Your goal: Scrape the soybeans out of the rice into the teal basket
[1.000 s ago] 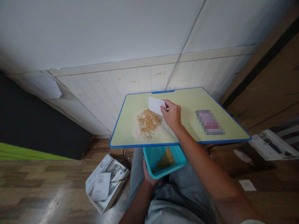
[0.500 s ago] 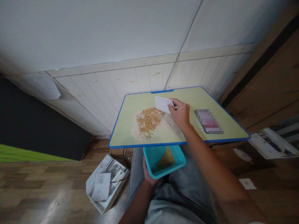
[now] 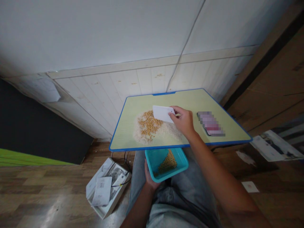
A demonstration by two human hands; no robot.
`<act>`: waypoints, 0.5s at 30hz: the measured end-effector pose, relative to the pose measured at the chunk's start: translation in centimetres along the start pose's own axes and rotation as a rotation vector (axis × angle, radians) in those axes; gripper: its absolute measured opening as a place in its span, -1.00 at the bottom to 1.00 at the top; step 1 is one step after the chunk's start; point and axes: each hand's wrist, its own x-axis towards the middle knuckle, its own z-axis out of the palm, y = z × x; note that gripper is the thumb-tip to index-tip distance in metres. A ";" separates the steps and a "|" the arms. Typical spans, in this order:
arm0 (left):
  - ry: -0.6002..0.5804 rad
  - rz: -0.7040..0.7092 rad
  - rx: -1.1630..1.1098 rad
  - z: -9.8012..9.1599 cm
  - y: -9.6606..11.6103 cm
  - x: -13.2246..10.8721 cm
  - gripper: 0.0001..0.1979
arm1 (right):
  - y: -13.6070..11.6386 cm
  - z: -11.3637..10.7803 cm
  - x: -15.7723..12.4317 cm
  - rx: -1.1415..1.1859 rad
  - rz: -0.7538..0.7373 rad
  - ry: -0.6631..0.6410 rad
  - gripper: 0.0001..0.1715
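My right hand (image 3: 184, 122) pinches a white plastic card (image 3: 163, 113) over the pale green, blue-rimmed table (image 3: 125, 133). The card's edge rests by a pile of yellow beans (image 3: 148, 124) mixed into white rice (image 3: 138, 133). Below the table's front edge, my left hand (image 3: 149, 179) holds a teal tray (image 3: 182, 160) from underneath, over my lap. Beans (image 3: 168, 163) lie in the tray, and most of that hand's fingers are hidden beneath it.
A blurred phone-like object (image 3: 210, 123) lies on the table to the right of my hand. An open white box with papers (image 3: 105, 190) sits on the wooden floor at the left. A white panelled wall stands behind the table, and papers (image 3: 273, 145) lie at the right.
My right hand swung the card from above the beans out to the right, then back left and lower, against the pile's far right side. The tray stayed put.
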 end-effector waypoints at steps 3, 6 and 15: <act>0.122 -0.073 -0.095 -0.5 -0.3 0.3 -0.38 | 0.2 -0.1 -0.3 -0.037 0.003 -0.010 -0.68; 0.143 -0.107 -0.160 -0.8 -0.6 0.5 -0.33 | 0.5 -0.4 -0.5 -0.055 0.004 0.034 -0.68; 0.158 -0.133 -0.185 -1.0 -0.8 0.6 -0.25 | -0.2 -0.9 -1.4 0.054 -0.067 -0.026 -0.66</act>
